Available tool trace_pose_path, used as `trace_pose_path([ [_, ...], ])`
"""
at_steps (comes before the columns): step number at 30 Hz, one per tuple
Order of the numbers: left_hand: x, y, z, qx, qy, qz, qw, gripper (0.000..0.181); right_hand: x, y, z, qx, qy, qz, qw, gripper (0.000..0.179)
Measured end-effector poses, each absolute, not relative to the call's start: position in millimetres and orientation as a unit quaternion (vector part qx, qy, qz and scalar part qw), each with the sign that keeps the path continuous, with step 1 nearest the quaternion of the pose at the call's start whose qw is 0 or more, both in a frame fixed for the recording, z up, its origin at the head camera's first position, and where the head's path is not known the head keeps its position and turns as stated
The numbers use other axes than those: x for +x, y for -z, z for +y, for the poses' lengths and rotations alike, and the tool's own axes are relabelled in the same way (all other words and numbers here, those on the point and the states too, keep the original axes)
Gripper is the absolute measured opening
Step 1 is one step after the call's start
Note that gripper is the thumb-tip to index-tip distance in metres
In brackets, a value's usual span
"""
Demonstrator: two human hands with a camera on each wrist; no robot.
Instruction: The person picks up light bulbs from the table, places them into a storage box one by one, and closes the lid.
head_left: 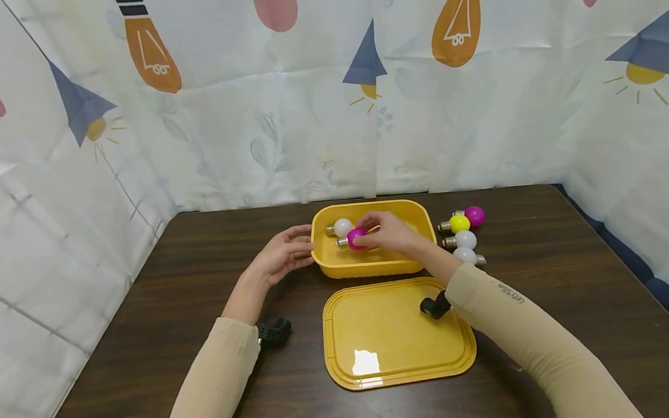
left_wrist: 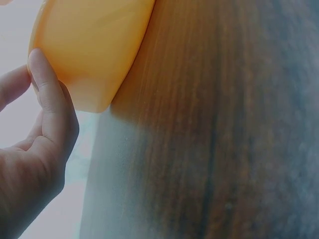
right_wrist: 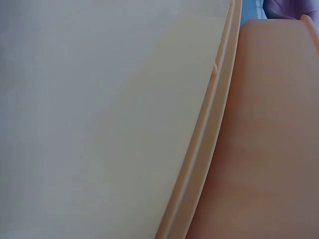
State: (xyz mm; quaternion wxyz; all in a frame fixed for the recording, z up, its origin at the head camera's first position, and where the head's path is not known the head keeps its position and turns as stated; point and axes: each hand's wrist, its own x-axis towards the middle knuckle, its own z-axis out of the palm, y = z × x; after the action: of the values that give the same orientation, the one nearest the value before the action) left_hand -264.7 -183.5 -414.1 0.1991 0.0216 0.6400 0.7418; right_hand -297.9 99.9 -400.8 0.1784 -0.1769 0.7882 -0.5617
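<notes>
Inside the yellow plastic box (head_left: 373,268), my right hand (head_left: 391,233) pinches a magenta light bulb (head_left: 357,239) by its round glass end, the screw base pointing left. A white light bulb (head_left: 343,228) lies in the box just behind it. My left hand (head_left: 284,254) touches the box's left end with extended fingers. In the left wrist view, the fingertips of that left hand (left_wrist: 47,124) meet at the rim of the box (left_wrist: 94,50). The right wrist view shows the box wall (right_wrist: 279,124) but hides the magenta bulb.
A flat yellow lid or tray (head_left: 398,331) lies in front of the box on the dark wooden table (head_left: 214,243). Right of the box sit another magenta bulb (head_left: 475,216), a yellow bulb (head_left: 460,223) and two white bulbs (head_left: 466,240). A printed curtain (head_left: 306,140) hangs behind.
</notes>
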Motion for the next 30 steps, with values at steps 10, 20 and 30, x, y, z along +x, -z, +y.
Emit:
trace_pose_path([
  [10, -265, 413, -182, 0.017, -0.743, 0.638, 0.202, 0.061, -301, 401, 93, -0.172, 0.529, 0.812, 0.177, 0.038],
  [20, -264, 413, -183, 0.013, -0.745, 0.636, 0.200, 0.061, -304, 402, 90, -0.185, 0.493, 0.832, 0.176, 0.038],
  [30, -266, 414, -182, 0.018, -0.746, 0.635, 0.199, 0.060, -306, 404, 88, -0.190, 0.485, 0.836, 0.171, 0.036],
])
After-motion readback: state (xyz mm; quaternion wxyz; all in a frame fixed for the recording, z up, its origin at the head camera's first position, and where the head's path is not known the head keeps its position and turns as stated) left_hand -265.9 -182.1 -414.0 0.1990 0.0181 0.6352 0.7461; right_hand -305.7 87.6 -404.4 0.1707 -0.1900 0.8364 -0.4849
